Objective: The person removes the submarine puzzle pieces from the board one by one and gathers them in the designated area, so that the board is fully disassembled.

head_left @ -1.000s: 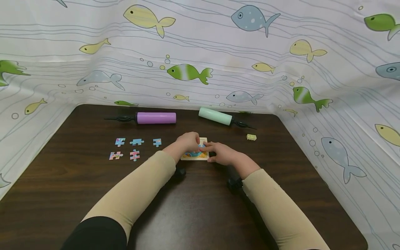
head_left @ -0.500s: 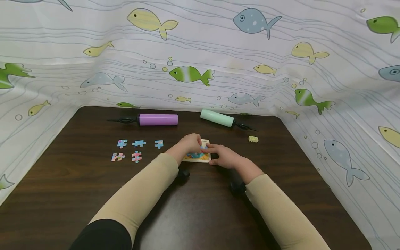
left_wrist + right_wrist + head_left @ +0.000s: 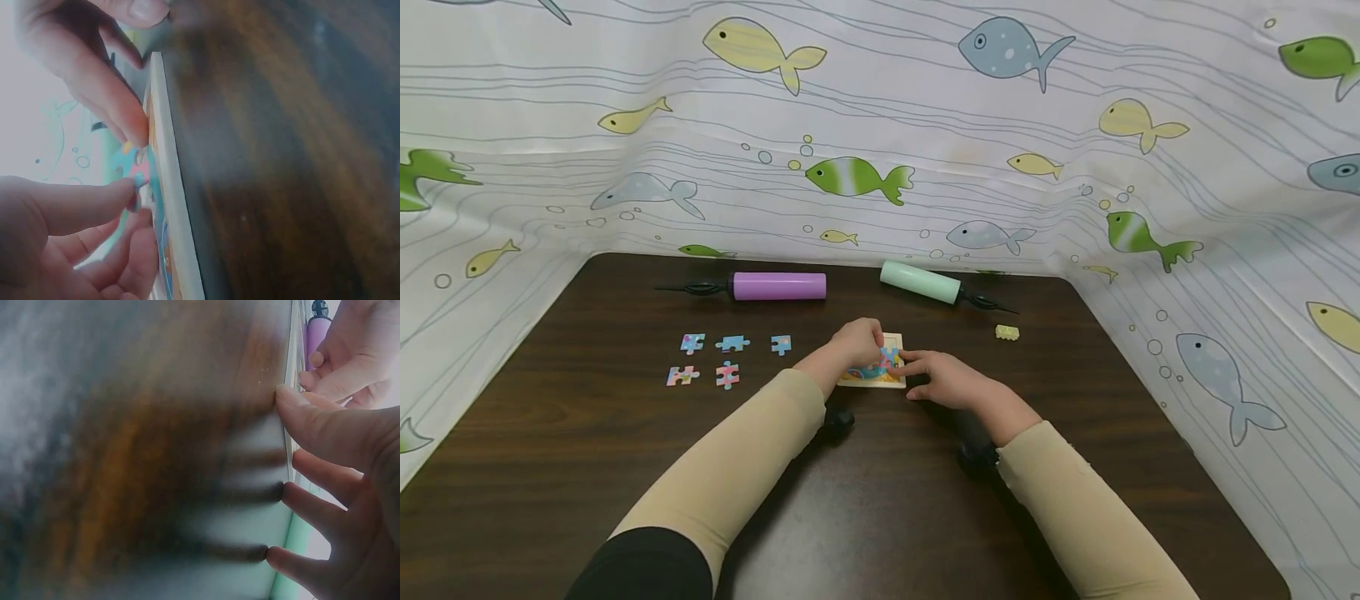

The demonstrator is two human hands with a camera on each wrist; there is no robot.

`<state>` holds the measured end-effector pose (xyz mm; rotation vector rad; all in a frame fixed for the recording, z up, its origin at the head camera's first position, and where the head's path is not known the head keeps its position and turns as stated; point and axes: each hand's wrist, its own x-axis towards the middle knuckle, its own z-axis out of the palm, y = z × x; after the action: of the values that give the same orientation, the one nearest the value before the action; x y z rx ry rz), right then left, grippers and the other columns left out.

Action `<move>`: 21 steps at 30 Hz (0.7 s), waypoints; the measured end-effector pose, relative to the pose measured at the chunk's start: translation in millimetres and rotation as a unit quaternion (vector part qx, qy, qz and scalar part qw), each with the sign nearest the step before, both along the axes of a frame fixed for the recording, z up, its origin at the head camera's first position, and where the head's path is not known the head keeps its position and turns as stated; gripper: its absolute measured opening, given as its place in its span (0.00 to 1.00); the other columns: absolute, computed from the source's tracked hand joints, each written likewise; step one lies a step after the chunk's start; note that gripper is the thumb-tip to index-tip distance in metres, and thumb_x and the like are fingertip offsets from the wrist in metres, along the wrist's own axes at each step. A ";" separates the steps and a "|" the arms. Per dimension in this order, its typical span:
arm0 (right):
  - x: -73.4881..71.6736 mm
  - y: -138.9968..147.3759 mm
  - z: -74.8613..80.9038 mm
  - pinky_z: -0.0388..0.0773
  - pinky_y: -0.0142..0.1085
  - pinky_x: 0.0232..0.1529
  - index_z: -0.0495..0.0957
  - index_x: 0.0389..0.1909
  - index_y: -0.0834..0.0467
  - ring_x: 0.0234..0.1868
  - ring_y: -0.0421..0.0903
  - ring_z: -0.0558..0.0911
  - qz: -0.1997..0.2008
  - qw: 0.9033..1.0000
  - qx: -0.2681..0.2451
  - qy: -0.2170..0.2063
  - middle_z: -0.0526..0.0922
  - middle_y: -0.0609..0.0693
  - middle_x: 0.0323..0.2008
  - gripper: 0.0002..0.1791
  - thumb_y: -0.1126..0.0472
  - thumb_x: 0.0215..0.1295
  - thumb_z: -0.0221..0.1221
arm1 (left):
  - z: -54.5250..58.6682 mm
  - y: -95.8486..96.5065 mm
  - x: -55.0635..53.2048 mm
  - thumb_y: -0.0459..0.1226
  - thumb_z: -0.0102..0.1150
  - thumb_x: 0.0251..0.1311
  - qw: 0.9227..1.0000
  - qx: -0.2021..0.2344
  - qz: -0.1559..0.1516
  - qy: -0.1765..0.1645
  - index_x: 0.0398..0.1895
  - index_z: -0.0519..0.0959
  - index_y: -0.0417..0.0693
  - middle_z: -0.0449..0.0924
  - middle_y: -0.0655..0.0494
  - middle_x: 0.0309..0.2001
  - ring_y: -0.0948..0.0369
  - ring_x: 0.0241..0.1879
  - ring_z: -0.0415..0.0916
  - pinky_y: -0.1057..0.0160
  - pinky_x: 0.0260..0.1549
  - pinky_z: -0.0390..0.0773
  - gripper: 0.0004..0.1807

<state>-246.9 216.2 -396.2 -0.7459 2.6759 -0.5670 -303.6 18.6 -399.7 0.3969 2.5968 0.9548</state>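
A small jigsaw board with a pale wooden frame point(image 3: 892, 385) lies on the table between the hands. My left hand point(image 3: 856, 342) is over its left part; in the left wrist view the thumb and a finger pinch a small puzzle piece point(image 3: 139, 181) standing at the picture surface. Its outline is mostly hidden by the fingers. At the board's right side is my right hand point(image 3: 946, 379), its fingers extended; in the right wrist view the thumb touches the frame edge and other fingertips meet the table. Blue and pink pieces point(image 3: 889, 357) show inside the frame.
Several loose jigsaw pieces point(image 3: 727, 375) lie to the left of the board. Behind stand out a purple hand pump point(image 3: 779, 286) and a mint-green hand pump point(image 3: 921, 282), both lying down. A small yellow block point(image 3: 1007, 332) sits at the right. A fish-print curtain point(image 3: 925, 125) borders the table.
My right hand has drawn slightly to the right, so more of the pieces in the board shows. The left hand stays over the board.
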 end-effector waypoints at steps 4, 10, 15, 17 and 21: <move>-0.5 0.3 1.2 0.61 0.51 0.66 0.76 0.65 0.51 0.72 0.56 0.60 0.007 1.000 0.004 0.002 0.62 0.53 0.73 0.27 0.62 0.64 0.66 | -2.6 -1.2 -1.5 0.33 0.59 0.65 0.999 0.041 0.007 -0.012 0.38 0.75 0.43 0.76 0.48 0.34 0.56 0.27 0.71 0.63 0.25 0.71 0.04; -0.7 -0.8 2.6 0.60 0.52 0.66 0.76 0.64 0.51 0.72 0.56 0.59 0.002 1.000 0.013 -0.006 0.61 0.53 0.73 0.27 0.61 0.64 0.65 | -6.0 -2.7 -4.4 0.33 0.59 0.65 0.998 0.062 0.015 -0.007 0.37 0.78 0.41 0.76 0.48 0.34 0.57 0.26 0.70 0.64 0.23 0.70 0.03; -2.4 -2.9 2.7 0.60 0.50 0.67 0.75 0.65 0.51 0.73 0.55 0.59 0.002 1.000 0.018 -0.008 0.61 0.52 0.73 0.28 0.62 0.64 0.65 | -4.4 -4.3 -2.8 0.33 0.59 0.66 0.997 0.071 0.030 0.007 0.36 0.77 0.42 0.77 0.48 0.34 0.57 0.27 0.71 0.63 0.24 0.70 0.03; -3.0 -3.4 2.7 0.60 0.50 0.67 0.74 0.66 0.50 0.73 0.55 0.58 0.005 1.000 0.021 -0.008 0.60 0.52 0.73 0.28 0.62 0.64 0.65 | 1.7 -6.6 -1.7 0.34 0.59 0.66 0.996 0.076 0.040 0.020 0.36 0.77 0.42 0.78 0.49 0.35 0.56 0.29 0.71 0.63 0.25 0.70 0.03; -3.8 -3.7 2.0 0.59 0.49 0.67 0.72 0.67 0.48 0.73 0.54 0.58 0.003 1.000 0.027 -0.009 0.60 0.52 0.73 0.30 0.62 0.64 0.66 | 19.1 -16.3 -1.7 0.34 0.58 0.67 0.994 0.087 0.051 0.048 0.37 0.76 0.41 0.80 0.48 0.38 0.55 0.33 0.72 0.61 0.28 0.71 0.04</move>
<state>-250.7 212.4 -394.2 -0.7308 2.6607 -0.4962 -305.3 2.3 -380.7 0.3645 2.6500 1.2311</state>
